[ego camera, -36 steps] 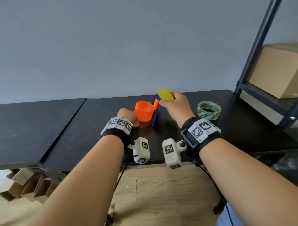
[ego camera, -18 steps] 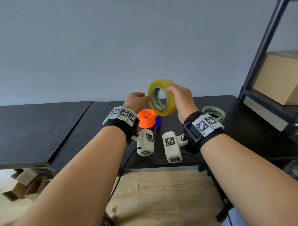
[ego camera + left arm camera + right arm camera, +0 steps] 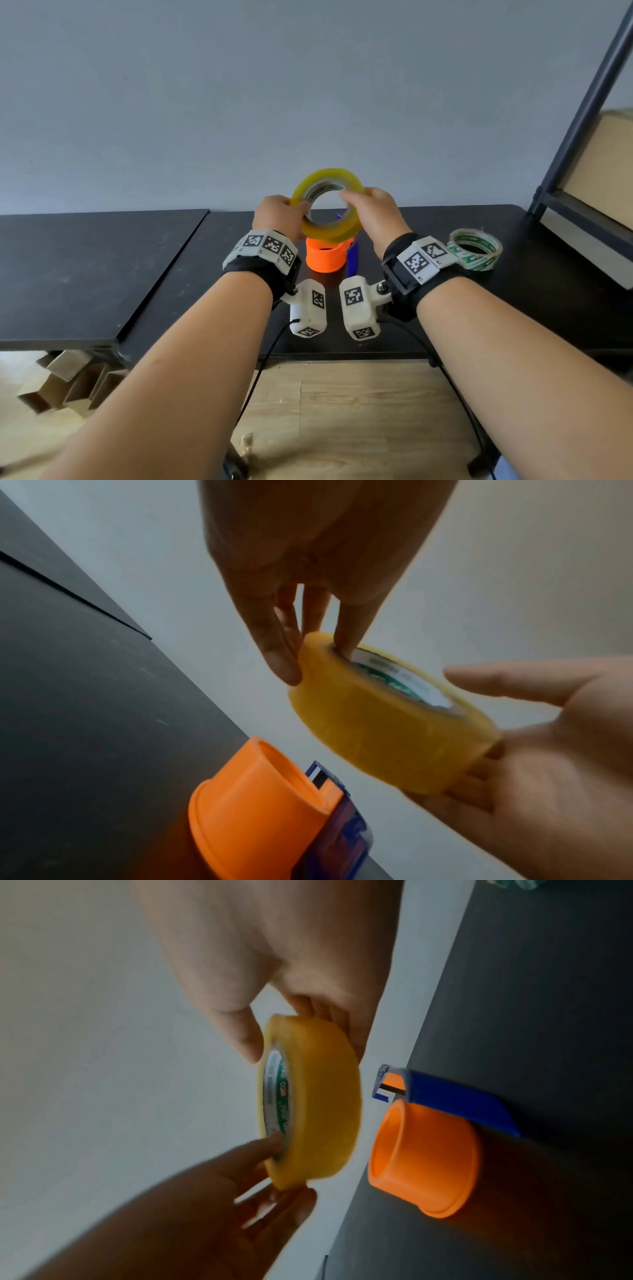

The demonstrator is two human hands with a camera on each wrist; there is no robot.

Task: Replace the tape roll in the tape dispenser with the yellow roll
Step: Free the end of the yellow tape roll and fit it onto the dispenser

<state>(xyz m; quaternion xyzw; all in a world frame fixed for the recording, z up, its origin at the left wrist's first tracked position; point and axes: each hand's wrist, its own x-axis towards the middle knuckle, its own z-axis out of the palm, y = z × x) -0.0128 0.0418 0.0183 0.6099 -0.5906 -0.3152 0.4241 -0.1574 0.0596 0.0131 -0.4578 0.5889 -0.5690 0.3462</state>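
Observation:
Both hands hold the yellow tape roll (image 3: 330, 231) in the air, just above the tape dispenser (image 3: 324, 257). The dispenser stands on the black table (image 3: 191, 274); its orange hub (image 3: 260, 804) is bare, and a blue frame (image 3: 452, 1096) runs beside it. My left hand (image 3: 294, 216) pinches the roll's left rim, with one digit (image 3: 347, 631) inside the core and the fingers (image 3: 277, 653) outside. My right hand (image 3: 356, 205) grips the right rim, with the thumb (image 3: 240, 1031) on the roll's face. The roll (image 3: 325, 1096) hangs clear of the hub (image 3: 431, 1158).
A clear tape roll with a green-printed core (image 3: 476, 250) lies flat on the table to the right of my right wrist. A dark metal shelf (image 3: 582, 219) holding a cardboard box (image 3: 603, 171) stands at the far right. A second black table (image 3: 85, 267) adjoins on the left.
My right hand lifted the yellow roll from beside the dispenser. My left hand left the orange hub and took hold of the roll's left rim. The roll has tipped flatter above the hub.

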